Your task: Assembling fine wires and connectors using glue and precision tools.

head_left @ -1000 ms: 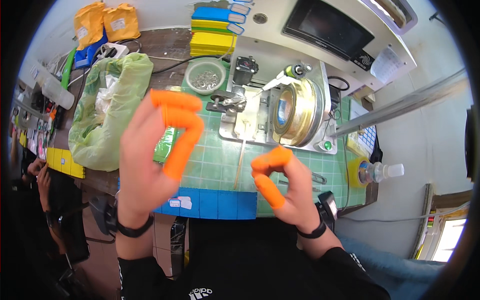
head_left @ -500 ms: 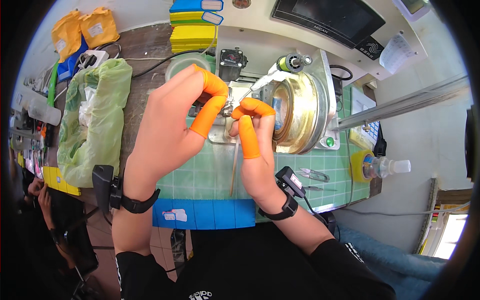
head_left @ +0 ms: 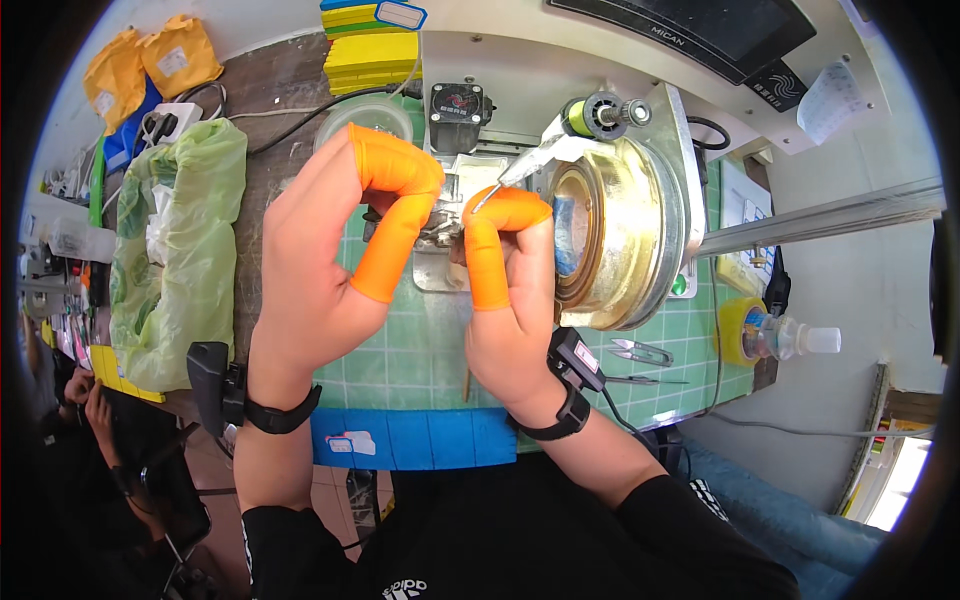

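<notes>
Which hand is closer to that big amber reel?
The right hand. In this view it sits close beside the reel, while the left hand is farther off, with the right hand between it and the reel.

From a distance I'm counting one left hand and one right hand, making two. I'm seeing two black wrist straps, two orange packets, one green bag, one blue strip, one big spool, one black motor, one dark screen, one bottle, one pair of snips, and two hands of a co-worker.
</notes>
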Demonstrator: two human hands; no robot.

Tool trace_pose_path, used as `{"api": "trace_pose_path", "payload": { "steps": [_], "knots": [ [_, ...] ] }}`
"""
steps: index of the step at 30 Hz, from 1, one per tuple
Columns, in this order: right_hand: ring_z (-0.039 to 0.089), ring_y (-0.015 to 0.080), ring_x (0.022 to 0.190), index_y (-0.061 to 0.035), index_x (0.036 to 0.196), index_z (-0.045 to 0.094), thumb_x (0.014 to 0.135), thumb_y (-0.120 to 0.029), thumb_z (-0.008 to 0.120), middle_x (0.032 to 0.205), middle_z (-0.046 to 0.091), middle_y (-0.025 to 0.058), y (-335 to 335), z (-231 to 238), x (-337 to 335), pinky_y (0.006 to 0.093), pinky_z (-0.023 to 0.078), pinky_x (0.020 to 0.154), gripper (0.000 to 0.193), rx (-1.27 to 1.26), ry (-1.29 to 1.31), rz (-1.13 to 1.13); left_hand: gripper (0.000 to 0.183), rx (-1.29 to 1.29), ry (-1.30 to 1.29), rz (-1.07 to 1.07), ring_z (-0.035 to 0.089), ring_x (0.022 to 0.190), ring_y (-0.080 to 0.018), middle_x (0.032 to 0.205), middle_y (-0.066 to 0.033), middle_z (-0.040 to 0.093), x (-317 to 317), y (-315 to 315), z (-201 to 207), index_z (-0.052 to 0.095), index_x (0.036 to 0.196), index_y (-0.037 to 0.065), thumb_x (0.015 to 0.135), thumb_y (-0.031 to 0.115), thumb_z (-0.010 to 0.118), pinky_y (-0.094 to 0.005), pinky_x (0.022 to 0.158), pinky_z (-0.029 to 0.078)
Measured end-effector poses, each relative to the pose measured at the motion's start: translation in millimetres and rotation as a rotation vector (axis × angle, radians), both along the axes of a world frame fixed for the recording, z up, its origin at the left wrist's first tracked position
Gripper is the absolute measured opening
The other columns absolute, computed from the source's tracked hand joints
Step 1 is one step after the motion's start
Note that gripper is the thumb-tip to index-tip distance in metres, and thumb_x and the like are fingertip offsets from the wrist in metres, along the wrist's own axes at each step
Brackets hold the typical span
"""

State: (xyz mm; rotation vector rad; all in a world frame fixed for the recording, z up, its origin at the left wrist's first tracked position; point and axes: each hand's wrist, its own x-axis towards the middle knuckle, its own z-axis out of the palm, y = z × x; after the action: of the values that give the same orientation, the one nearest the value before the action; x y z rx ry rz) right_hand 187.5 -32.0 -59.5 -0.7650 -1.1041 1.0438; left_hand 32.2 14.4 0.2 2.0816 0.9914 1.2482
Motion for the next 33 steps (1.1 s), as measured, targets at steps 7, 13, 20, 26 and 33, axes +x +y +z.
{"api": "trace_pose_path", "payload": {
  "steps": [7, 13, 20, 26, 33],
  "knots": [
    [0.048, 0.0115, 0.094, -0.0072, 0.124, 0.05, 0.114, -0.013, 0.05, 0.112, 0.051, 0.004, -7, -2, -5, 0.0293, 0.043, 0.088, 0.011, -0.024, 0.025, -0.054, 0.01, 0.022, 0.05, -0.057, 0.063, 0.09, -0.0223, 0.104, -0.0115, 0.07, -3, -1, 1, 0.067, 0.102, -0.001, 0.093, -0.001, 0.07, -0.0309, 0.08, 0.05],
    [0.048, 0.0119, 0.109, -0.0052, 0.133, 0.047, 0.113, -0.006, 0.046, 0.124, 0.049, 0.0044, -8, -15, 2, 0.0281, 0.042, 0.1, 0.02, 0.056, 0.005, 0.019, 0.014, 0.139, 0.139, -0.001, 0.061, 0.082, -0.0218, 0.1, -0.0113, 0.068, 6, -4, 0, 0.065, 0.102, -0.002, 0.09, -0.006, 0.072, -0.0298, 0.071, 0.05],
    [0.053, 0.013, 0.112, -0.0053, 0.132, 0.047, 0.115, -0.011, 0.049, 0.123, 0.052, 0.0053, -5, -3, 1, 0.03, 0.044, 0.102, 0.018, -0.074, 0.006, 0.022, 0.015, 0.17, 0.166, 0.006, 0.061, 0.079, -0.022, 0.099, -0.0119, 0.067, 7, -4, 1, 0.065, 0.101, -0.002, 0.089, -0.007, 0.072, -0.0295, 0.068, 0.05],
    [0.054, 0.0131, 0.112, -0.0066, 0.129, 0.049, 0.114, -0.009, 0.051, 0.123, 0.052, 0.0057, 4, -7, 0, 0.0311, 0.044, 0.103, 0.015, -0.011, 0.016, -0.027, 0.014, 0.184, 0.128, -0.003, 0.064, 0.081, -0.0233, 0.098, -0.0126, 0.068, 11, 3, -1, 0.065, 0.1, -0.003, 0.089, -0.006, 0.073, -0.0297, 0.069, 0.051],
    [0.053, 0.0383, 0.133, 0.0009, 0.146, 0.053, 0.112, -0.017, 0.052, 0.141, 0.057, 0.0222, -6, -18, -2, 0.0469, 0.039, 0.117, 0.039, -0.198, -0.581, -0.266, 0.028, 0.339, 0.102, 0.046, 0.066, 0.097, -0.0433, 0.103, -0.0192, 0.068, -10, -5, -14, 0.066, 0.105, 0.001, 0.083, 0.011, 0.078, -0.0479, 0.085, 0.056]
  ]
}}
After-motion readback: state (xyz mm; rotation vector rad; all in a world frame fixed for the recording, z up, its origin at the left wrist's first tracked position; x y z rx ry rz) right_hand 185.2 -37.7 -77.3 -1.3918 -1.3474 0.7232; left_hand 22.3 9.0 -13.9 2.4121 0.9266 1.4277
